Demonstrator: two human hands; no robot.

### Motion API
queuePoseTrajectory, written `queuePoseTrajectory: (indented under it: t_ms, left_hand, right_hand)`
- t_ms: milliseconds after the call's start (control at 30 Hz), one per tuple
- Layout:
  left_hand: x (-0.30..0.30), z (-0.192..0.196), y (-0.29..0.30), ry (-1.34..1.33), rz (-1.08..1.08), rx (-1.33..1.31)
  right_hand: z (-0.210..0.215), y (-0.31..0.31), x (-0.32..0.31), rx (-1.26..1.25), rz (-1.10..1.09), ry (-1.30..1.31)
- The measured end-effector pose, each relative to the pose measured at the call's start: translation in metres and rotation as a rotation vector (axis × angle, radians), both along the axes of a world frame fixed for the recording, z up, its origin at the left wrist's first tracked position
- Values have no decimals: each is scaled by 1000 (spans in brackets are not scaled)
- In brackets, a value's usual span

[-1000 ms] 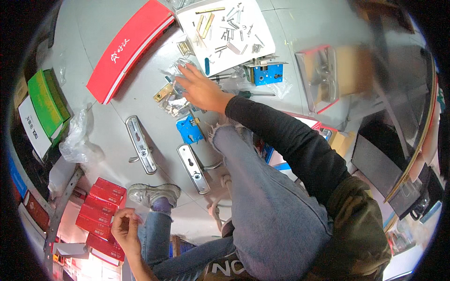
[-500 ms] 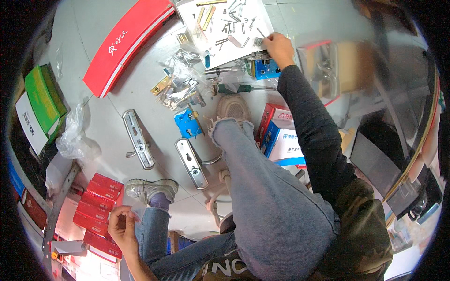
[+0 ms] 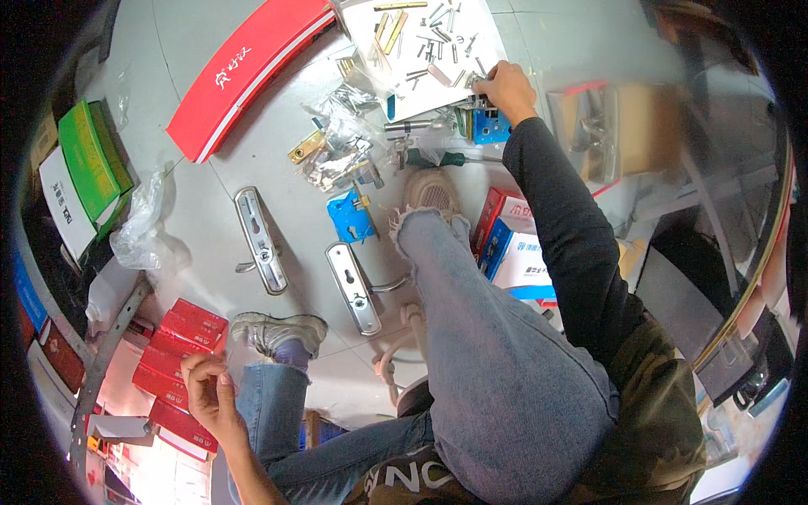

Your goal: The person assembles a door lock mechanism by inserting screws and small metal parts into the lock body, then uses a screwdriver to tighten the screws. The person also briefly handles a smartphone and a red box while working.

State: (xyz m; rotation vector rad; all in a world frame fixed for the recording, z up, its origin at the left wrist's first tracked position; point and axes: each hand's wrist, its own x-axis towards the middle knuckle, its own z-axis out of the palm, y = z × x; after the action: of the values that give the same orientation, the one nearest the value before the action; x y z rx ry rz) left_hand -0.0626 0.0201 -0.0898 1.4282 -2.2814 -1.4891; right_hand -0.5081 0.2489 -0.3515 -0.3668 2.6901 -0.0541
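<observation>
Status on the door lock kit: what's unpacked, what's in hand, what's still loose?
Unpacked: two silver handle plates lie on the floor and screws are spread over the white paper sheet. In hand: the right hand reaches the blue lock body; whether it grips is unclear. The left hand hangs near small red boxes. Left: nothing looks assembled.

long red box (image 3: 248, 76) | green box (image 3: 91, 160) | two silver handle plates (image 3: 259, 240) | crumpled clear bag (image 3: 147, 227) | blue-white carton (image 3: 526, 261)

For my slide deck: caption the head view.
Seated on the floor, right hand reaches the blue lock body; left hand rests near red boxes.
</observation>
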Motion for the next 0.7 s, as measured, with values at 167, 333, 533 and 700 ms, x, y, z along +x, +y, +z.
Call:
queuePoseTrajectory:
  t_ms: [167, 333, 533, 700]
  left_hand:
    - [-5, 0, 1, 261, 141, 265]
    - [-9, 8, 0, 504, 274, 634]
    - [-23, 12, 0, 491, 329, 701]
    - [-15, 8, 0, 496, 454, 678]
  right_hand:
    - [0, 2, -4, -372, -165, -138]
    - [53, 1, 4, -1147, -541, -682]
    - [134, -16, 33, -1373, -457, -948]
    - [167, -28, 51, -1402, -372, -1016]
